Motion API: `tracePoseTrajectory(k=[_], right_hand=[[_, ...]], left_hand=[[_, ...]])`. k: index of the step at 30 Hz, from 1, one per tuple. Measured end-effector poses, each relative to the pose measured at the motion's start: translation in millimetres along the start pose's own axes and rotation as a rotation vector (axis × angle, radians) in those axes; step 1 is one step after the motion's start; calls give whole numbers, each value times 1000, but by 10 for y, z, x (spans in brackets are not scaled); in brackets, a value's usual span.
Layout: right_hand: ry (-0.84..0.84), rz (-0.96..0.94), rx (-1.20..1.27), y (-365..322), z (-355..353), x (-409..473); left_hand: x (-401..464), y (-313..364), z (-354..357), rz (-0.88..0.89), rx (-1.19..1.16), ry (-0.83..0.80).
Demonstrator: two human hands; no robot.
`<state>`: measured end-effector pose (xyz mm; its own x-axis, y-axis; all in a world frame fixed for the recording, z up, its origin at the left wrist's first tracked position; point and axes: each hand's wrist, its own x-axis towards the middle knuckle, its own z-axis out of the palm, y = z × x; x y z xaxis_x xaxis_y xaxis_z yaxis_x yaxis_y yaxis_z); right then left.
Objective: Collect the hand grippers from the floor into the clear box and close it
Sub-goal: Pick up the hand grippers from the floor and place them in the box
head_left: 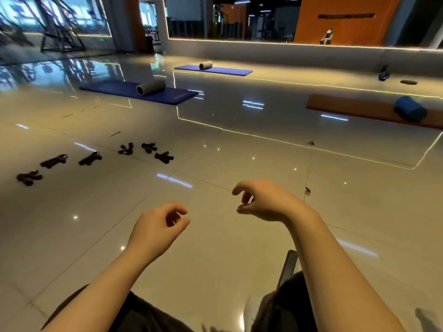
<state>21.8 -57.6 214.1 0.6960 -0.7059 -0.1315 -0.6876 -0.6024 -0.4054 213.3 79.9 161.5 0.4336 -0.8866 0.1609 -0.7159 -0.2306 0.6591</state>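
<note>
Six black, V-shaped hand grippers lie scattered on the glossy tiled floor toward its left edge, well apart from both hands; the clear box is not in view. They look light and stiff: take each by its padded handles. Left hand and right hand hover loosely curled, holding nothing

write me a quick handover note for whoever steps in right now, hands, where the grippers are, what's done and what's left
Left hand: empty, fingers loosely curled, above the floor.
Right hand: empty, fingers loosely curled, raised a little further ahead.
Hand grippers: six on the tiled floor, ahead and to the left. Three lie in a loose group, three more spread further left.
Clear box: not in view.
Done: nothing collected as far as this view shows.
Left: find the box, pick up all six, put them in, close it.
</note>
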Motion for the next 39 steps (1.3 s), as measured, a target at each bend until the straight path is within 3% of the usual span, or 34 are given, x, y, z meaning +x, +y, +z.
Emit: tracePoseTrajectory(k=[8, 11, 15, 21, 26, 30, 33, 37, 39], right_hand=[[-77, -182, 66, -401, 80, 1152], [-109, -174, 44, -546, 264, 1571], [-122, -210, -52, -987, 558, 2113], [-156, -309, -47, -1764, 490, 2846], [-98, -198, -96, -1329, 483, 3229], [-193, -56, -26, -978, 419, 3910], [-174, -52, 18, -932, 278, 4506], [-193, -62, 49, -981, 172, 5144], [-180, -74, 72, -1069, 156, 5411]], left_hand=[[784, -28, -735, -19, 183, 79], [848, -477, -796, -86, 225, 152], [970, -1147, -1061, -195, 419, 106], [1450, -1729, -1509, -236, 282, 156], [2224, -1985, -1417, -199, 182, 142], [2821, -2252, -1160, -225, 243, 51], [3319, -2329, -1031, -238, 275, -3], [3954, -2266, -973, -172, 235, 40], [4154, -2276, -1018, -110, 331, 20]])
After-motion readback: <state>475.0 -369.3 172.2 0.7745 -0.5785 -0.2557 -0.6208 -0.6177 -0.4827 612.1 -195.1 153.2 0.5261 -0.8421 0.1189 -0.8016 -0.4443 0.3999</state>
